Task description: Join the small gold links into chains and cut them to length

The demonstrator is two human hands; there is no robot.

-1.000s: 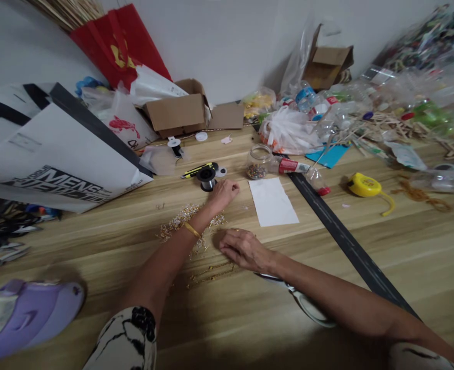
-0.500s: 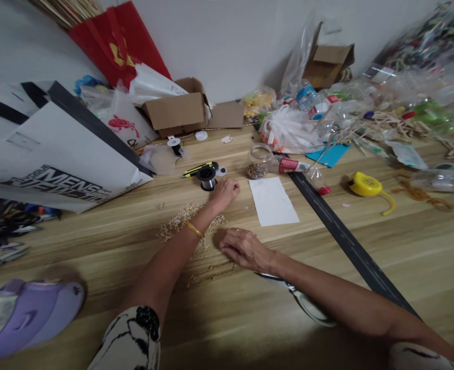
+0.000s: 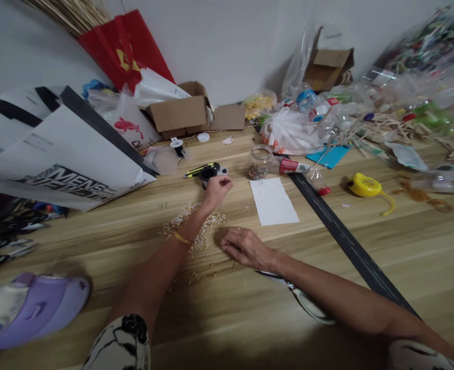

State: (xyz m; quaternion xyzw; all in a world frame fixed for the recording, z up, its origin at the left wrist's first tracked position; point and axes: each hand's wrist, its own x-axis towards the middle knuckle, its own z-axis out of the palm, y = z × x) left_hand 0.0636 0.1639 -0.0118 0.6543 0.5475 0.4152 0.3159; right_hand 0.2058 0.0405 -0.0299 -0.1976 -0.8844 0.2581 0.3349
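My left hand point(image 3: 217, 191) is held in front of the black wire spool point(image 3: 206, 174), partly covering it. Its thumb and fingertips are pinched together; anything between them is too small to make out. Closer to me, my right hand point(image 3: 246, 246) rests low over the table with fingers curled together, and their contents are hidden. Beside it lies a pile of small gold and clear beads or findings point(image 3: 184, 218), partly behind my left forearm. Thin gold chains point(image 3: 211, 271) lie just below the right hand. Scissors point(image 3: 311, 307) are partly under my right forearm.
White paper point(image 3: 275, 203) lies right of my hands, near a jar of beads point(image 3: 258, 169). A utility knife point(image 3: 196, 170) sits behind the spool. A yellow tape measure point(image 3: 363, 185) and plastic bottles point(image 3: 307, 97) are right; a paper bag point(image 3: 68, 159) and purple device point(image 3: 45, 311) are left.
My left hand has shifted slightly left, its pinched fingers turned up more, and it covers more of the spool. My right hand stays nearly in place. The view has shifted slightly.
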